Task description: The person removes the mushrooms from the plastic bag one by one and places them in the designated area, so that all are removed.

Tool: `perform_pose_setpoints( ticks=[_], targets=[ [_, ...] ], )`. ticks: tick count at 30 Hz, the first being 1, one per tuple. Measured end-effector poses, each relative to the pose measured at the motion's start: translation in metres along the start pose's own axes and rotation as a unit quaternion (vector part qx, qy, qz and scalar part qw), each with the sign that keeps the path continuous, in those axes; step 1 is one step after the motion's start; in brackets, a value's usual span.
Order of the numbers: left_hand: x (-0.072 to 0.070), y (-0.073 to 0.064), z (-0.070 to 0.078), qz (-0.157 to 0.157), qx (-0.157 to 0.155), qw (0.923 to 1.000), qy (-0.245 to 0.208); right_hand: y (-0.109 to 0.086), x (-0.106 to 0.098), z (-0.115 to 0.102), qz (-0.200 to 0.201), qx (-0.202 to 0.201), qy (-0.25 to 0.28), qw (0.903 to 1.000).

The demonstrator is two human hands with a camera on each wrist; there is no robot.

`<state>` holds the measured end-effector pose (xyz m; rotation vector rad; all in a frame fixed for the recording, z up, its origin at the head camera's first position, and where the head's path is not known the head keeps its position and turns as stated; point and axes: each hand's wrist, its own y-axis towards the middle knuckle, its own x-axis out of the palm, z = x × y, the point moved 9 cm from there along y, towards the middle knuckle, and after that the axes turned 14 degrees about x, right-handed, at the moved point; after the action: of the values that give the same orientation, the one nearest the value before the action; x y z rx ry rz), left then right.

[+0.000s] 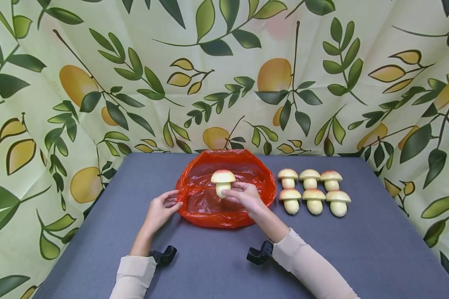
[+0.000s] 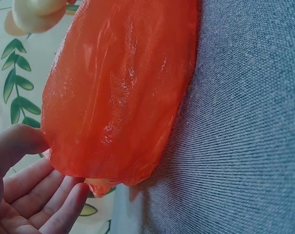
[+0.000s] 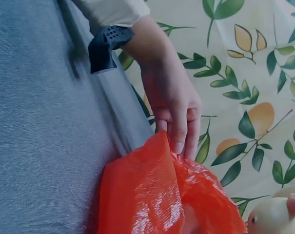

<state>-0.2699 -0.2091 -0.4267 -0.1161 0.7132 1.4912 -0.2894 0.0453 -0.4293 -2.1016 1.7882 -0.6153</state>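
Observation:
A red plastic bag (image 1: 224,221) lies on the table with its mouth wide open. My left hand (image 1: 161,211) holds the bag's left edge between thumb and fingers, which the left wrist view shows close up beside the red film (image 2: 113,97). Over the bag's opening, my right hand (image 1: 246,197) grips a mushroom (image 1: 222,177) by its pale stem, cap upward. That cap is cream with a reddish top. In the right wrist view only part of the mushroom (image 3: 271,217) shows, at the lower right corner.
To the right of the bag, several similar mushrooms stand in two rows, one of them at the near right (image 1: 338,203). The grey tabletop (image 1: 217,265) meets a leaf-and-fruit patterned cloth (image 1: 224,95) behind. Each wrist wears a black camera (image 1: 260,253).

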Motion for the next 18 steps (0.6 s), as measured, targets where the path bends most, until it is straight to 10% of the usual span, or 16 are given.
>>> perform_pose_setpoints(
  ticks=[18],
  targets=[
    [0.002,0.000,-0.001,-0.006,0.009,0.9999,-0.001,-0.023,-0.011,0.020,-0.018,-0.032,-0.037,0.9986]
  ],
)
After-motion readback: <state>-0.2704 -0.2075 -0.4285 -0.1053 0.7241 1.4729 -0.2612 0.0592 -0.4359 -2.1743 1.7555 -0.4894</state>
